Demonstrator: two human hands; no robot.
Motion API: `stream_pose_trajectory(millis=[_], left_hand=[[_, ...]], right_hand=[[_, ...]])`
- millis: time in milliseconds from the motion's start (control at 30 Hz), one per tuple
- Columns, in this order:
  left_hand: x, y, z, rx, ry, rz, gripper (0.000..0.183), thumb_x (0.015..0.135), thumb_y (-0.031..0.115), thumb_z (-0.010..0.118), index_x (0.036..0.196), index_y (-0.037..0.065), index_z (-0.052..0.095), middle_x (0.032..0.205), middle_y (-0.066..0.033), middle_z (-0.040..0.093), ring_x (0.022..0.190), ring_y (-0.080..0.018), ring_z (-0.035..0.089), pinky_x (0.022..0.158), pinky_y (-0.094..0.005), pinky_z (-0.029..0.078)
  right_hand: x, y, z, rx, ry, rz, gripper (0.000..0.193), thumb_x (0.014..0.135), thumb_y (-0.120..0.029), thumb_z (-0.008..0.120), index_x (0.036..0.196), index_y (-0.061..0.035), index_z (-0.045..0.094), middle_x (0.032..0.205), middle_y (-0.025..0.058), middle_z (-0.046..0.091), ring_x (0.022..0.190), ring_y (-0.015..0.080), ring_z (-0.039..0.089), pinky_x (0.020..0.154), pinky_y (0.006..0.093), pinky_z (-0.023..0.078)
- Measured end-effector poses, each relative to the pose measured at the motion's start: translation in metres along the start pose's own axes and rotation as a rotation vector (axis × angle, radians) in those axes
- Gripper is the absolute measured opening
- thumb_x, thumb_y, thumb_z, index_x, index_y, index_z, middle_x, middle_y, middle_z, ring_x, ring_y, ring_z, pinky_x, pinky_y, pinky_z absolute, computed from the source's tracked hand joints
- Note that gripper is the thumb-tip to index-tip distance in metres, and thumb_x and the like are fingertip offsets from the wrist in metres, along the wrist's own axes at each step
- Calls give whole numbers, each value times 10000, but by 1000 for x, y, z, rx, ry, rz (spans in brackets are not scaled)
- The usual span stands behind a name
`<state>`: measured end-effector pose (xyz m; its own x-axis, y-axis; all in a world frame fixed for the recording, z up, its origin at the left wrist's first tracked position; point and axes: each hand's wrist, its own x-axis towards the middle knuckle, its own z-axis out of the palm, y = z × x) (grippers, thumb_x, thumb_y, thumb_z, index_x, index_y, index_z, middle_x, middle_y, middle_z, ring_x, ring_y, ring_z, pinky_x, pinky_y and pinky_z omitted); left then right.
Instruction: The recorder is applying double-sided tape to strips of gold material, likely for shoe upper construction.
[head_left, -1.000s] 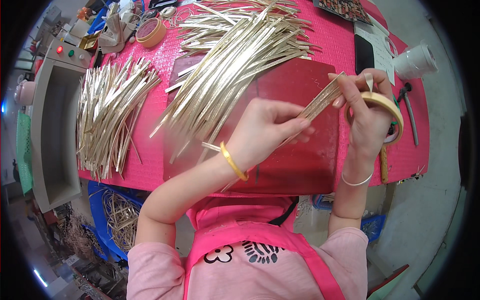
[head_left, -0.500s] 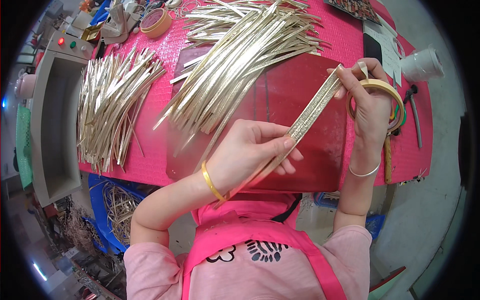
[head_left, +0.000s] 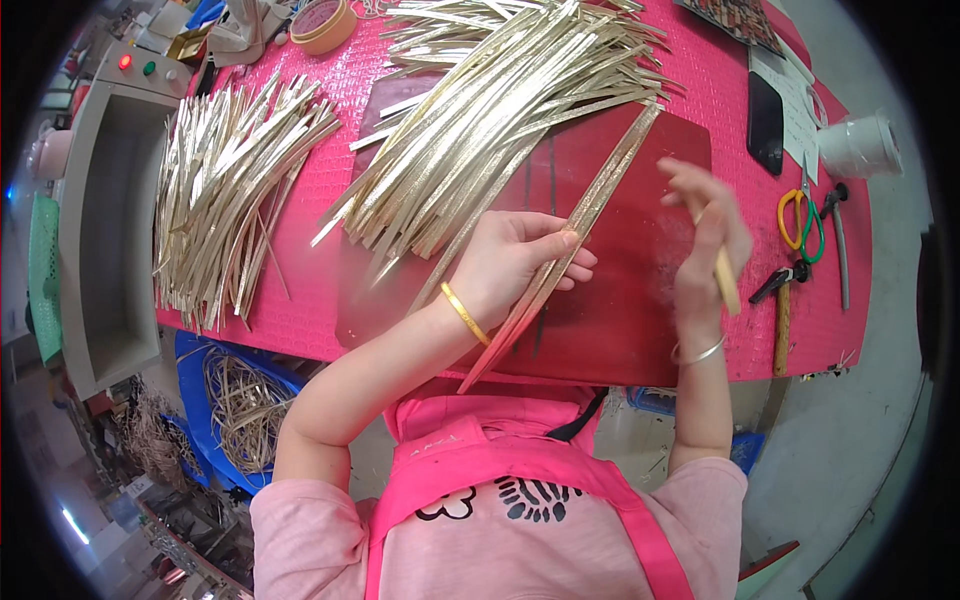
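My left hand (head_left: 520,255) pinches a narrow bundle of flat gold strips (head_left: 606,182) between thumb and fingers. The bundle slants from near my apron up toward the far right, over a dark red board (head_left: 640,290). My right hand (head_left: 708,225) is apart from the strips, to their right, and its fingers are smeared by motion. It carries a roll of cream tape (head_left: 727,280), seen edge-on against the palm. Beyond my left hand lies a big heap of loose gold strips (head_left: 470,140), partly on the board.
Another pile of gold strips (head_left: 230,200) lies at left beside a grey box (head_left: 110,230). On the pink table's right side are scissors (head_left: 803,220), a hammer (head_left: 782,320), a black phone (head_left: 765,122) and a white spool (head_left: 860,148). A blue basin (head_left: 200,400) of scraps stands below.
My right hand has let go of the strips' far end and moved down, turning the tape roll edge-on. My left hand has shifted slightly away, and the strips stand steeper. Scissors have come into view.
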<state>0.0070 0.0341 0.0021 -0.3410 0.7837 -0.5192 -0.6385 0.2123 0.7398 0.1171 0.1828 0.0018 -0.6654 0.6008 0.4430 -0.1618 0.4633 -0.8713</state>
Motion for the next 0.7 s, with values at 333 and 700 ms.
stream_pose_trajectory(millis=[333,700], left_hand=[[-9,7,2,-185,18,15,266,795,137,531,971,-61,525,852,-111,584,742,-170,586,620,-248,484],[-8,3,-15,-198,-88,-4,257,791,126,525,971,-57,533,903,-123,575,772,-192,584,650,-256,480]], right_hand=[[-18,-13,38,316,-175,325,670,836,-445,329,1308,-56,55,1345,144,129,1230,261,182,993,364,148],[-19,-20,33,299,-306,385,809,768,-551,397,1312,-111,-9,1346,128,133,1237,260,158,909,365,290]])
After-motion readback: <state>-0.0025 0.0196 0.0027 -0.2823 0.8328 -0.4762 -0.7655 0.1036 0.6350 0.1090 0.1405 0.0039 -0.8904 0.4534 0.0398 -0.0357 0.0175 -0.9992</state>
